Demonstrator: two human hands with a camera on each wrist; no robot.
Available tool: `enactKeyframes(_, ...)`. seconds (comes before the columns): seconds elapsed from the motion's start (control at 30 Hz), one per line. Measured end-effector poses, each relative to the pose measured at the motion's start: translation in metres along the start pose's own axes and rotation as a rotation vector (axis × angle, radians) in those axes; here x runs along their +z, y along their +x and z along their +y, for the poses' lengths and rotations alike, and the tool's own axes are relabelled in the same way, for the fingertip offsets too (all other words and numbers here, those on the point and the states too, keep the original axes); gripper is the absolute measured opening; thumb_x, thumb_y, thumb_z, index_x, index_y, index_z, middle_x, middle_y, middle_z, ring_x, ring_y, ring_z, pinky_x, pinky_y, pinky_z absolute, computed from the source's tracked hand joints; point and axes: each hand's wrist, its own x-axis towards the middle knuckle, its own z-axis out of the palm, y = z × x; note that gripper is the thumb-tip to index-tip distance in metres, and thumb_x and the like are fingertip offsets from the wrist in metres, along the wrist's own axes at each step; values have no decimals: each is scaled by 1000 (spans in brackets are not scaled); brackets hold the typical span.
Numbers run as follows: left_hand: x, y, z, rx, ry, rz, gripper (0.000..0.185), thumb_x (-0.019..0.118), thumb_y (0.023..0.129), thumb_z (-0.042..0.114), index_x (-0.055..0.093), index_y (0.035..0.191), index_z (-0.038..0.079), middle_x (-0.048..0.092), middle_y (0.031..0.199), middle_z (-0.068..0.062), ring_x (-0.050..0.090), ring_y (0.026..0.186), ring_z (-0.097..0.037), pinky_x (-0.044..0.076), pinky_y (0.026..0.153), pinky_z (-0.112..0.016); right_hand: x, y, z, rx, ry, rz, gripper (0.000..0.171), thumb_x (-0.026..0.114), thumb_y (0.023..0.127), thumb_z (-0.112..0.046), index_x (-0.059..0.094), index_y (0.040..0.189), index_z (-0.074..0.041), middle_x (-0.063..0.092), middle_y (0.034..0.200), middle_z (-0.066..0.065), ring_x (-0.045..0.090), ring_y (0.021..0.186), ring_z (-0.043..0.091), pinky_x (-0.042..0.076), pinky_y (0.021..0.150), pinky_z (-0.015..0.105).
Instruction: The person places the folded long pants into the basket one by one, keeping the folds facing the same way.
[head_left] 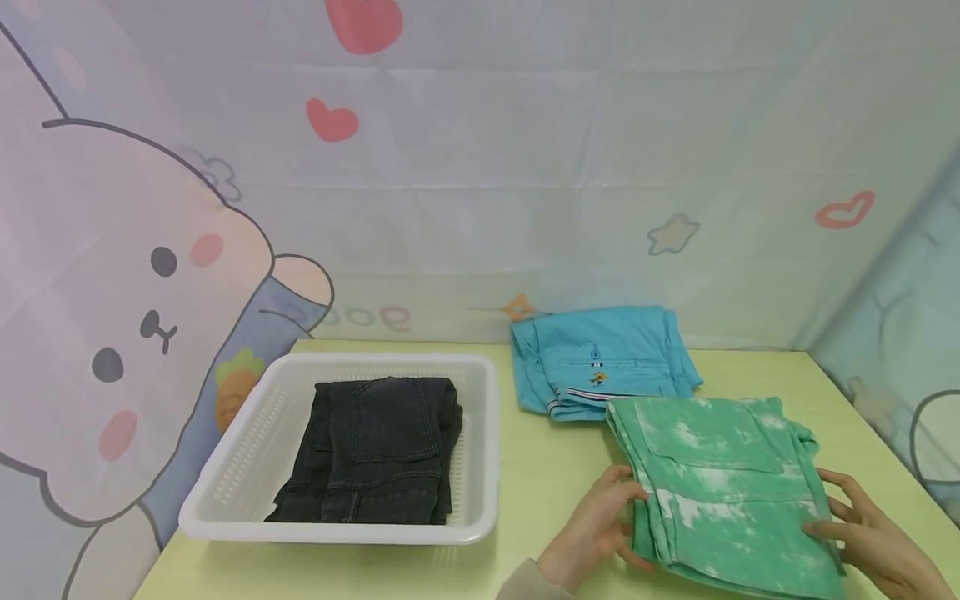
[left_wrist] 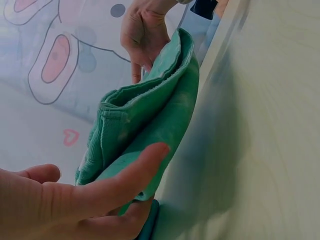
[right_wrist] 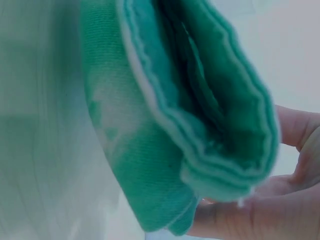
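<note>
Beside green shorts (head_left: 731,487): both hands (fingers curled) gripping.

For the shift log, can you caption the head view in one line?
Both hands, left hand and right hand, grip folded green trousers beside blue shorts and a white basket holding black jeans.

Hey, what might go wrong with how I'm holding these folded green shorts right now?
The folded green tie-dye shorts are held only at their two side edges, by the left hand and the right hand, so the layers may sag and come unfolded. They also overlap the folded blue shorts, which may be dragged along.
</note>
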Motion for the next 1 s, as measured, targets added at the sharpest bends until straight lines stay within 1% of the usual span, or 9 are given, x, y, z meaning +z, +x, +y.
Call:
enactKeyframes(0.1,0,-2,3,10,0,-4,50,51,74,3,44,123,12,36,128,-20,14,114,-67,30,68,-76,1,-1,-2,-25,-15,7,76,50,91,-19,-14,114,-54,-11,139,39,31,118,48,43,82,41)
enactKeyframes(0.2,-1,-5,6,21,5,-6,50,51,74,4,44,123,12,36,128,-18,17,113,-66,30,68,-76,2,-2,-3,-44,-21,12,75,50,91,-19,-11,112,-55,-10,139,39,45,110,34,44,82,40)
enactKeyframes(0.37,-2,-9,11,54,14,-6,50,52,74,4,45,123,12,37,127,-16,22,112,-63,30,66,-76,3,-3,-5,-68,-14,17,76,51,90,-20,-12,116,-55,-11,140,37,48,103,16,43,83,39)
enactKeyframes(0.43,-2,-10,13,63,16,-10,50,52,74,4,45,123,12,37,126,-15,22,112,-63,30,65,-76,4,-3,-5,-77,-14,19,76,51,90,-21,-12,116,-55,-12,140,37,47,107,25,43,83,39)
enactKeyframes(0.5,-3,-12,14,66,15,-13,50,52,74,5,45,124,12,37,125,-15,22,113,-63,30,66,-77,5,-3,-6,-81,-23,21,77,51,90,-22,-14,117,-55,-13,139,38,39,113,39,43,82,39)
enactKeyframes(0.6,-3,-13,16,59,19,-12,52,52,75,5,44,125,12,36,126,-16,22,113,-62,30,67,-76,6,-4,-5,-88,-28,28,76,51,90,-23,-13,116,-55,-10,140,37,43,112,38,44,81,40)
enactKeyframes(0.73,-3,-15,18,54,21,-2,53,52,75,5,42,127,12,35,127,-17,22,114,-62,30,68,-77,8,-5,-5,-101,-43,36,75,53,89,-25,-11,119,-52,-5,140,36,49,106,22,45,79,40)
enactKeyframes(0.87,-4,-17,19,60,23,-5,53,51,75,6,42,127,12,34,128,-16,22,114,-61,29,68,-77,10,-6,-6,-105,-60,37,76,53,89,-25,-12,120,-51,-4,140,37,45,111,31,46,79,40)
enactKeyframes(1.0,-5,-19,22,63,33,-15,55,52,76,7,40,129,11,33,131,-17,22,114,-60,28,69,-77,12,-7,-8,-110,-55,38,78,52,90,-25,-14,123,-48,-5,140,37,46,110,30,46,79,41)
